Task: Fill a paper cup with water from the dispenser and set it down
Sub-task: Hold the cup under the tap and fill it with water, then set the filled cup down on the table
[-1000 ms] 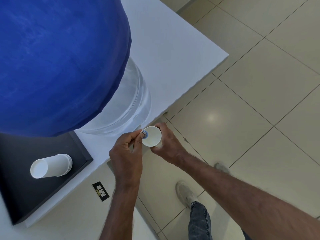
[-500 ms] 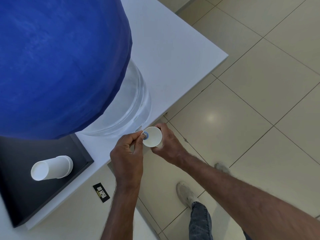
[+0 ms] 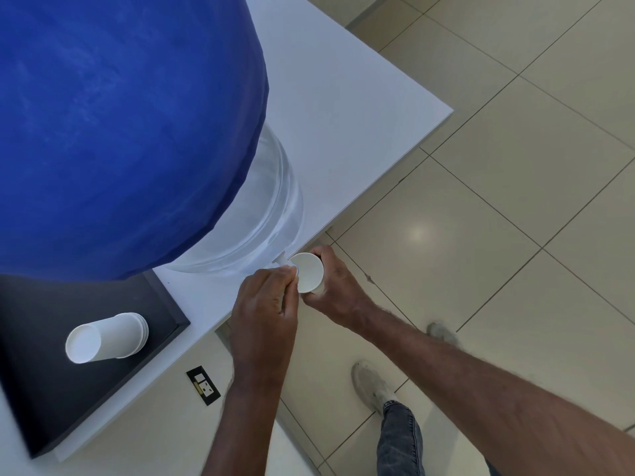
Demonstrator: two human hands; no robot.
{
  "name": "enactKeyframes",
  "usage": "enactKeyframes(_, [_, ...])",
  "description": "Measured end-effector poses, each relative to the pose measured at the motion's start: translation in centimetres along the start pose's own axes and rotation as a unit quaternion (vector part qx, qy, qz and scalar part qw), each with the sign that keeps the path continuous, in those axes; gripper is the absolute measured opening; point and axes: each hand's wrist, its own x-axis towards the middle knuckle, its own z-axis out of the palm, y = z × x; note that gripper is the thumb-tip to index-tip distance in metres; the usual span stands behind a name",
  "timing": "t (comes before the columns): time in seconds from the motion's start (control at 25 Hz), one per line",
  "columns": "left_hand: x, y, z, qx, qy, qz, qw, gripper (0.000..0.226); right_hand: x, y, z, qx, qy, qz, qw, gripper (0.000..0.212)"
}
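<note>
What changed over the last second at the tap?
Almost nothing. The left hand has closed further over the tap: its blue tip, visible earlier beside the cup rim, is now nearly hidden by the fingers. Nothing was taken hold of or let go. The right hand still holds the paper cup at the tap. The cup stack on the black tray is unmoved.

a single head-worn wide-angle view looks steeply down from above, close over the large blue-covered water bottle [image 3: 120,132] filling the upper left, past the white countertop's corner [image 3: 360,115] to the beige tiled floor [image 3: 515,218] on the right.
</note>
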Motion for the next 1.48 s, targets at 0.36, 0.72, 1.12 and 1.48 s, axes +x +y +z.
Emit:
enactKeyframes(0.36, [-1.0, -0.1, 1.0, 0.089, -0.027, 0.082, 0.992, 0.022, -0.2, 0.5, -0.3, 0.000, 0.001, 0.020, 1.000, 0.061])
enactKeyframes(0.72, [-1.1, 3.8, 1.1, 0.045, -0.011, 0.056, 0.997, 0.024, -1.6, -0.2, -6.8, -0.005, 0.053, 0.048, 0.997, 0.064])
enactKeyframes(1.12, [11.8, 11.1, 6.9, -0.069, 0.031, -0.030, 0.997, 0.034, 6.9, -4.6, -22.6, -0.039, 0.089, -0.015, 0.995, 0.071])
enactKeyframes(1.48, [27.1, 9.8, 12.7, 0.018, 0.018, -0.154, 0.988, 0.059, 23.9, -7.5, -27.6, -0.077, 0.050, -0.073, 0.993, 0.069])
